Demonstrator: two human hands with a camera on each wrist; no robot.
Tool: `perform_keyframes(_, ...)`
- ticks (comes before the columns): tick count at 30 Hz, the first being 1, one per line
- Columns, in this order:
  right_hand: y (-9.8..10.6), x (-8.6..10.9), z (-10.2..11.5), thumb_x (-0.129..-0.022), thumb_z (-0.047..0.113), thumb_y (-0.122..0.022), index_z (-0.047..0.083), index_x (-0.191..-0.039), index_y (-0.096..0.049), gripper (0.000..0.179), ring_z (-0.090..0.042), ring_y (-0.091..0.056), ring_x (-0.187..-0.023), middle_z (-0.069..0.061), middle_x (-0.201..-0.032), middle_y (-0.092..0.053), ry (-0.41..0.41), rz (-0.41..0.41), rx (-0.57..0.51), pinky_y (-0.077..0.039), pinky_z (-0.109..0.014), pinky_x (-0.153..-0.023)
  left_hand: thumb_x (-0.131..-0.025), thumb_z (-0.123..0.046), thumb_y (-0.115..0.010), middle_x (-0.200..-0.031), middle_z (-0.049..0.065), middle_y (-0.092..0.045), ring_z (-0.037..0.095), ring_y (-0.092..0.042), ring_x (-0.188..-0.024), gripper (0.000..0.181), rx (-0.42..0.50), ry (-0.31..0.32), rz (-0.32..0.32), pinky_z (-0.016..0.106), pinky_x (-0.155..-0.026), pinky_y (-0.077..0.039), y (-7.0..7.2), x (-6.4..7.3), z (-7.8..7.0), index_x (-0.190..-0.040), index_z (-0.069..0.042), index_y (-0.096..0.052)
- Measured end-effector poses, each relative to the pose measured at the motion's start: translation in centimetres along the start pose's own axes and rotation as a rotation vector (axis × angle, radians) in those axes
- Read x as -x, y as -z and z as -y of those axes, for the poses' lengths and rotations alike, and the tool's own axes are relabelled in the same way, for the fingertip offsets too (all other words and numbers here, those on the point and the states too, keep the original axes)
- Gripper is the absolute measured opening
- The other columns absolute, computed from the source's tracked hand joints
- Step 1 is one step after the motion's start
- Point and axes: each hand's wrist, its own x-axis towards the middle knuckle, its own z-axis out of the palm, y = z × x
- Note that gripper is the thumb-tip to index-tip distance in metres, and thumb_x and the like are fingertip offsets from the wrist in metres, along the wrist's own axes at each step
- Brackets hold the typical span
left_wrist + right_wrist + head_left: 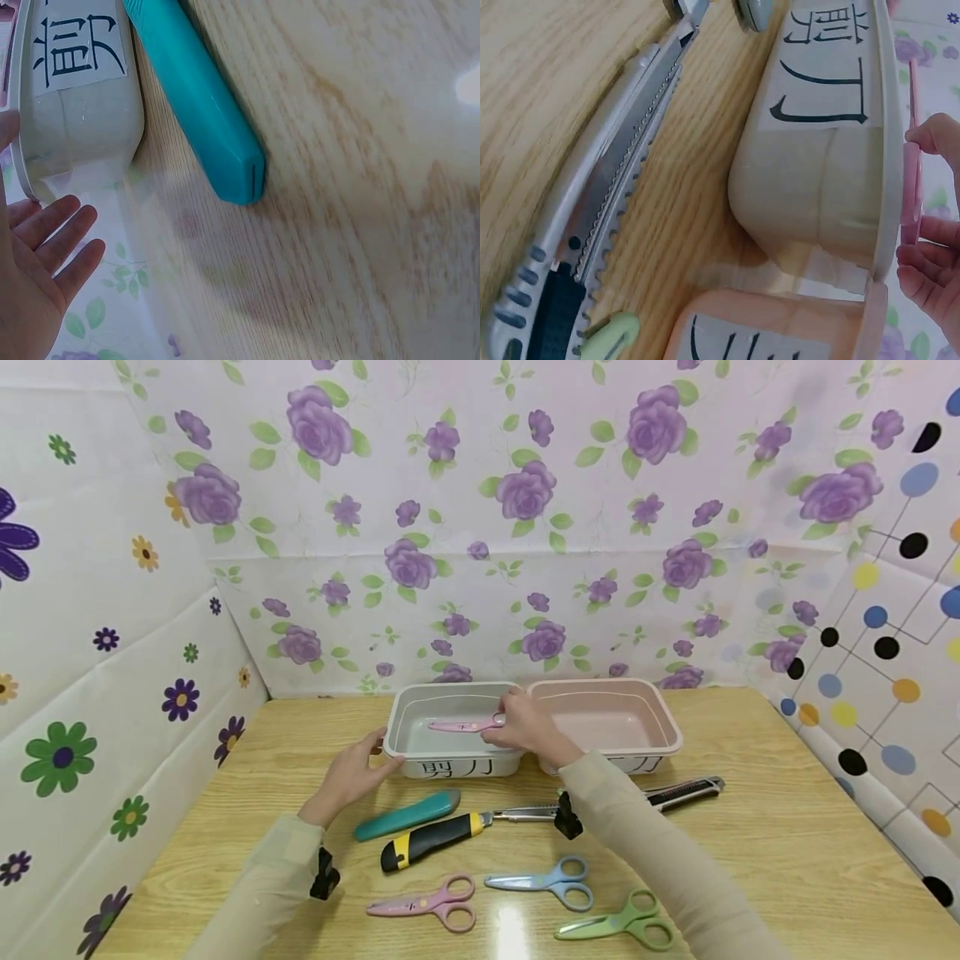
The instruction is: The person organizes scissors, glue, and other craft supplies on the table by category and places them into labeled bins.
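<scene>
My right hand (529, 725) grips a pair of pink scissors (459, 727) by the handles, over the grey-white bin (405, 770). The scissors' blades point left, level with the bin's opening. In the right wrist view, thumb and fingers pinch the pink handle (912, 184) just past the bin's rim. My left hand (348, 779) touches the bin's left front corner, thumb near the front rim, with the other fingers fairly straight in the left wrist view. A label with dark characters (75, 51) is on the bin's front wall.
A pink bin (672, 743) adjoins on the right. In front lie a teal cutter (408, 816), a black-yellow utility knife (435, 842) and a silver-black one (684, 793), partly behind my sleeve. Nearer are pink (405, 906), blue (525, 882) and green scissors (600, 928).
</scene>
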Motion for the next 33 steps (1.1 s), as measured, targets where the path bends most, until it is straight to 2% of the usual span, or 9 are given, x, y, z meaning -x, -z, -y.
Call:
perform_keyframes(6, -0.6, 0.1, 0.2, -0.07, 0.04, -0.073, -0.002, -0.09, -0.061, 0.048, -0.019, -0.053, -0.068, -0.01, -0.089, -0.056, 0.002, -0.02, -0.021, -0.047, -0.028, -0.059, -0.085, -0.047, -0.057, -0.114, 0.018, -0.059, 0.032, -0.058, -0.101, 0.073, 0.001, 0.005, 0.002, 0.049, -0.082, -0.046, 0.0, 0.1, 0.0, -0.135, 0.002, -0.038)
perform_keyframes(12, -0.4, 0.3, 0.1, -0.073, 0.042, -0.071, -0.004, -0.099, -0.061, 0.054, -0.019, -0.054, -0.067, -0.016, -0.094, -0.062, 0.028, -0.01, -0.049, -0.048, -0.031, -0.063, -0.086, -0.045, -0.057, -0.115, 0.019, -0.059, 0.034, -0.057, -0.103, 0.071, 0.001, 0.01, 0.006, 0.05, -0.081, -0.046, 0.0, 0.2, -0.1, -0.136, 0.002, -0.038)
perform_keyframes(19, 1.2, 1.0, -0.4, -0.075, 0.039, -0.07, -0.004, -0.107, -0.058, 0.055, -0.027, -0.059, -0.089, -0.017, -0.105, -0.061, 0.018, 0.021, -0.104, -0.049, -0.037, -0.076, -0.086, -0.045, -0.057, -0.115, 0.019, -0.059, 0.034, -0.057, -0.103, 0.07, -0.004, 0.005, 0.0, 0.05, -0.082, -0.046, 0.0, 0.1, 0.0, -0.136, 0.001, -0.038)
perform_keyframes(26, 3.2, 2.3, -1.4, -0.076, 0.041, -0.07, -0.003, -0.114, -0.055, 0.06, -0.023, -0.058, -0.087, -0.017, -0.108, -0.06, -0.029, 0.065, -0.139, -0.049, -0.035, -0.074, -0.086, -0.046, -0.056, -0.116, 0.018, -0.059, 0.033, -0.056, -0.103, 0.07, -0.01, 0.012, 0.004, 0.05, -0.082, -0.046, 0.1, 0.1, 0.0, -0.136, 0.0, -0.038)
perform_keyframes(30, 4.1, 3.2, -2.4, -0.074, 0.037, -0.072, -0.001, -0.107, -0.057, 0.053, -0.028, -0.058, -0.091, -0.017, -0.107, -0.06, 0.004, 0.041, -0.168, -0.047, -0.039, -0.079, -0.086, -0.047, -0.056, -0.115, 0.018, -0.059, 0.033, -0.057, -0.103, 0.071, -0.015, 0.01, 0.007, 0.05, -0.082, -0.046, 0.0, 0.0, 0.1, -0.136, 0.0, -0.038)
perform_keyframes(33, 4.7, 4.0, -3.2, -0.072, 0.035, -0.074, 0.003, -0.103, -0.059, 0.047, -0.03, -0.057, -0.092, -0.015, -0.104, -0.061, 0.027, 0.023, -0.18, -0.047, -0.039, -0.078, -0.086, -0.047, -0.055, -0.116, 0.018, -0.059, 0.033, -0.057, -0.103, 0.071, -0.028, 0.005, 0.009, 0.05, -0.082, -0.046, 0.0, 0.0, 0.1, -0.136, 0.0, -0.038)
